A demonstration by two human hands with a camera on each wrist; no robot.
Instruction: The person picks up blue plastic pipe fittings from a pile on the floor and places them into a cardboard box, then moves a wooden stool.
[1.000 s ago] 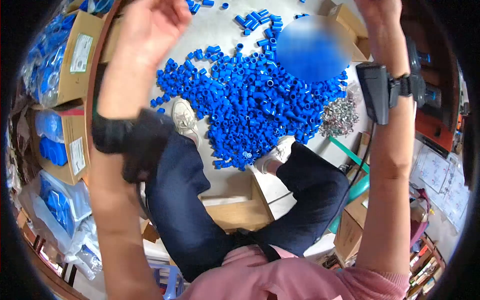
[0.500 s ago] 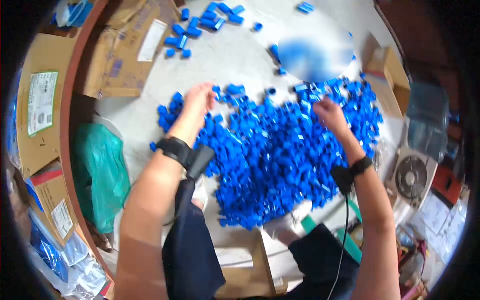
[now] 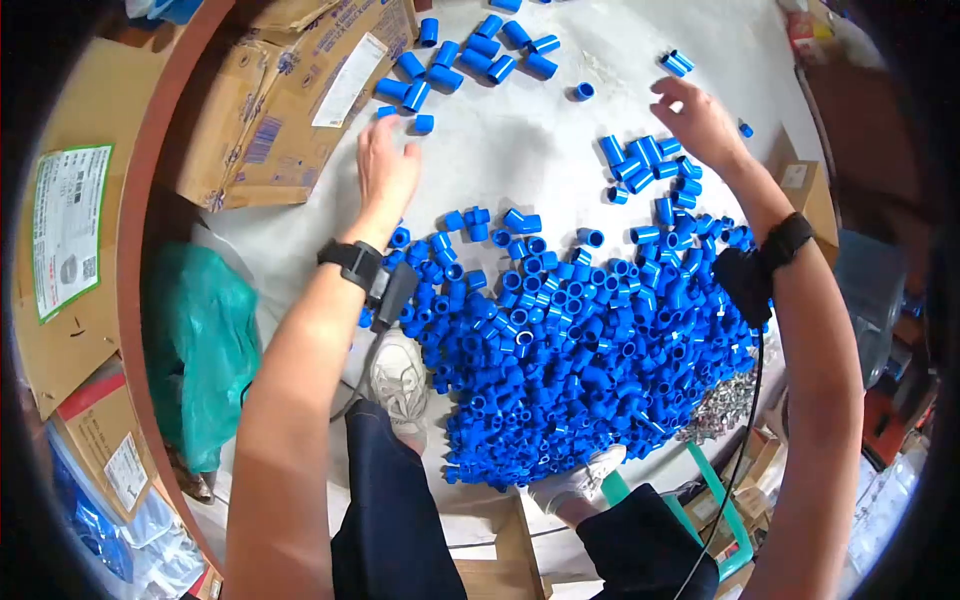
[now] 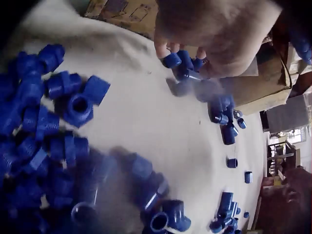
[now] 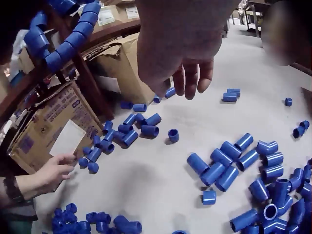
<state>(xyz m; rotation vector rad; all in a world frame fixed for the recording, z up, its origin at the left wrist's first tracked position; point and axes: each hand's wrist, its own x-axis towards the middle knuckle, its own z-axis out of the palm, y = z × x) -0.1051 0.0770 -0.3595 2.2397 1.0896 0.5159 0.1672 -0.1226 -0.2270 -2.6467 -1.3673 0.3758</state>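
A large heap of blue plastic pipe fittings covers the floor. My left hand hovers at its far left side with relaxed fingers, close to a scattered group of blue couplings beside a cardboard box. In the left wrist view, the fingertips overlap a few of these couplings. My right hand is loosely bent above the floor, beyond the heap's far right edge. Below it lies a small cluster of couplings, and a pair of couplings lies just past its fingers. Nothing shows in either hand.
A worn cardboard box stands at the far left, with a green plastic bag nearer. Shoes flank the heap's near edge. Small metal pieces lie at its right, near a green frame.
Both hands have come down from the upper edge of the head view, passed over the heap and spread outward beyond it. The head view has shifted, showing more of the far floor.
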